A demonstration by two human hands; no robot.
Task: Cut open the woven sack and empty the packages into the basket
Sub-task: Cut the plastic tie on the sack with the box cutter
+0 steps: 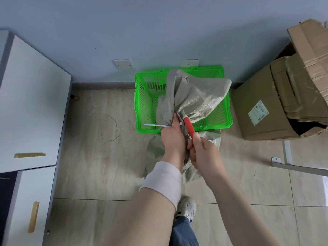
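Note:
A grey-green woven sack (195,96) hangs over the green plastic basket (140,103) on the floor by the wall, its lower part trailing on the tiles in front of the basket. My left hand (173,137) grips the sack's bunched neck, which is tied with a white zip tie (154,125) whose tail sticks out to the left. My right hand (204,151) holds a red-handled cutter (189,127), its tip at the tie on the neck. No packages are visible.
A large open cardboard box (276,103) stands right of the basket. White cabinets (30,103) line the left side. A metal table leg and foot (291,164) sit at the right. My shoe (186,208) is on the tiled floor below.

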